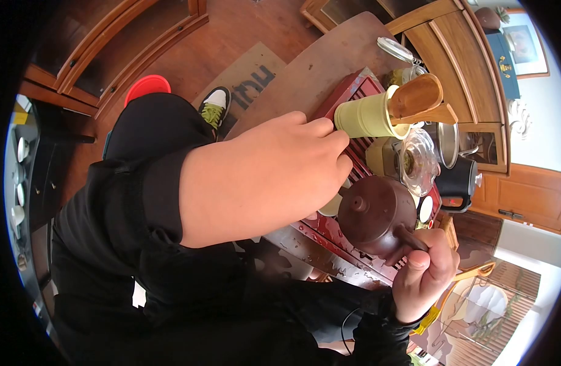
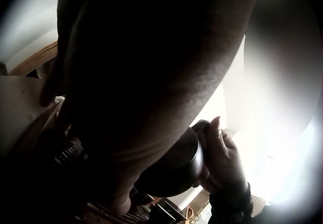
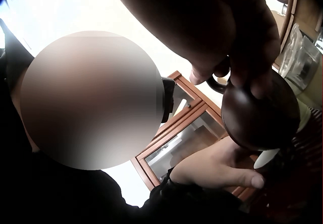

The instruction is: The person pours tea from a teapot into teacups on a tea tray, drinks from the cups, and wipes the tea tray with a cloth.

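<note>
In the head view my right hand (image 1: 430, 271) grips the handle of a dark brown clay teapot (image 1: 378, 213), its lid knob towards my left hand. The right wrist view shows the teapot (image 3: 260, 115) under my right fingers. My left hand (image 1: 268, 174) reaches over the tea tray (image 1: 329, 229), back of the hand up, close beside the teapot. Its thumb (image 3: 247, 178) is straight, near a pale cup (image 3: 265, 158) below the teapot. In the head view the left fingertips are hidden behind the knuckles; the left wrist view shows this hand (image 2: 126, 82) dark and spread.
Past my left fingers stands a pale green holder (image 1: 363, 116) with wooden scoops (image 1: 418, 97). A glass bowl (image 1: 418, 161), an open glass jar (image 1: 405, 73) and a black kettle (image 1: 457, 183) stand behind. Wooden cabinets (image 1: 463, 67) line the room.
</note>
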### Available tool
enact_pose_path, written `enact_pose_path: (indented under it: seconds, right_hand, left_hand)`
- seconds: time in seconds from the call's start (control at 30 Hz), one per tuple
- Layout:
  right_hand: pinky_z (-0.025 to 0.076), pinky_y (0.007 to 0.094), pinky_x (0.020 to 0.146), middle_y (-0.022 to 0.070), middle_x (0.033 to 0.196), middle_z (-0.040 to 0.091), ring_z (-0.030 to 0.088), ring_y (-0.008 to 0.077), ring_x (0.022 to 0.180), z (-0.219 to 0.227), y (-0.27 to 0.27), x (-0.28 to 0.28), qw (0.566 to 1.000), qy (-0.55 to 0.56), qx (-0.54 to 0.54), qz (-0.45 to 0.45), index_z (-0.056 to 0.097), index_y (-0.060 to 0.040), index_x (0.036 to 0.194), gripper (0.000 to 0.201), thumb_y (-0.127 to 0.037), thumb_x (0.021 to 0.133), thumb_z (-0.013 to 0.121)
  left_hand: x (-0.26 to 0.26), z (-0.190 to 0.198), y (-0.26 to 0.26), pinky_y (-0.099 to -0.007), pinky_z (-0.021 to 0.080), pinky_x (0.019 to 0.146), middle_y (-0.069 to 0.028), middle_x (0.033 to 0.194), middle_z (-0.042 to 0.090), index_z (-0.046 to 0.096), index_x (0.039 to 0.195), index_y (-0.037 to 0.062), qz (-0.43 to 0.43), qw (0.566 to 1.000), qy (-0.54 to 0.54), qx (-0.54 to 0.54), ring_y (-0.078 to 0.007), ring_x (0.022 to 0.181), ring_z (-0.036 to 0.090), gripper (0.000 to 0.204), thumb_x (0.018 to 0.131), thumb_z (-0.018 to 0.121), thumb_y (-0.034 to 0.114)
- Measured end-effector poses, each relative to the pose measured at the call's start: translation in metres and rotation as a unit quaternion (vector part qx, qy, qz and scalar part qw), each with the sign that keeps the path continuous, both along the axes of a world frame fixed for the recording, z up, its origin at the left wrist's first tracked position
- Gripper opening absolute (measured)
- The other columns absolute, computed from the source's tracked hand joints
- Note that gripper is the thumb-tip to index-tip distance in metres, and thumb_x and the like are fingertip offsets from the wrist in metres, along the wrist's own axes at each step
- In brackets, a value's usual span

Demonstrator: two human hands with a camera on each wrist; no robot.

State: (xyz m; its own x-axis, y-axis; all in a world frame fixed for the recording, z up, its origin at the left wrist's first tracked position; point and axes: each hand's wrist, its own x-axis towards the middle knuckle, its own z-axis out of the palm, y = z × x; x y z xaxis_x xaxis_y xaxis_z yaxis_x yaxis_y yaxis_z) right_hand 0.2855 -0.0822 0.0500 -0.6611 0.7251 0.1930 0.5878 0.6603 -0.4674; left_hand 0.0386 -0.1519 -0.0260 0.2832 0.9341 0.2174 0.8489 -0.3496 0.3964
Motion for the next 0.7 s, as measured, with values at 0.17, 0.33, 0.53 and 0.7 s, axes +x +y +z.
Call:
enact_pose_path:
  seconds: [0.17, 0.33, 0.53, 0.7]
  right_hand:
    - [0.039, 0.032, 0.052, 0.0081, 0.063, 0.057, 0.056, 0.0249, 0.054, -0.003, 0.0008, 0.001, 1.0, 0.027, -0.004, 0.011, 0.061, -0.0034, 0.08, 0.057, -0.059, 0.094, 0.061]
    - [0.039, 0.0314, 0.052, 0.0082, 0.064, 0.056, 0.056, 0.0243, 0.054, -0.0035, 0.0008, -0.0015, 0.999, 0.033, -0.013, 0.017, 0.061, -0.003, 0.081, 0.056, -0.058, 0.093, 0.062]
    - [0.04, 0.032, 0.053, 0.0089, 0.065, 0.057, 0.057, 0.0262, 0.055, -0.0002, 0.0021, -0.0042, 0.999, 0.024, -0.009, 0.025, 0.061, -0.0026, 0.082, 0.057, -0.059, 0.092, 0.061]
    - [0.042, 0.0332, 0.053, 0.0101, 0.066, 0.058, 0.058, 0.0288, 0.056, 0.0027, 0.0023, -0.0053, 1.0, 0.0, 0.001, 0.03, 0.061, -0.0023, 0.083, 0.058, -0.06, 0.092, 0.06]
  left_hand:
    - [-0.0013, 0.0018, -0.0006, -0.0355, 0.048, 0.087, -0.0083, 0.105, 0.061, 0.064, 0.101, 0.0012, -0.009, 1.0, 0.013, 0.001, -0.0248, 0.106, 0.059, 0.036, 0.075, 0.079, 0.022]
    - [-0.0013, 0.0032, 0.0008, -0.0354, 0.048, 0.087, -0.008, 0.105, 0.06, 0.064, 0.1, 0.0015, -0.01, 1.0, 0.02, -0.008, -0.0247, 0.105, 0.058, 0.036, 0.074, 0.08, 0.022]
    - [-0.0001, 0.0008, 0.0008, -0.036, 0.047, 0.089, -0.0085, 0.107, 0.06, 0.064, 0.1, 0.0013, -0.007, 1.0, -0.001, -0.004, -0.0249, 0.106, 0.058, 0.039, 0.072, 0.082, 0.022]
    - [-0.0006, 0.0009, 0.0004, -0.0375, 0.047, 0.091, -0.0101, 0.11, 0.059, 0.063, 0.1, 0.0019, -0.006, 1.0, -0.011, -0.007, -0.0269, 0.108, 0.056, 0.038, 0.074, 0.082, 0.022]
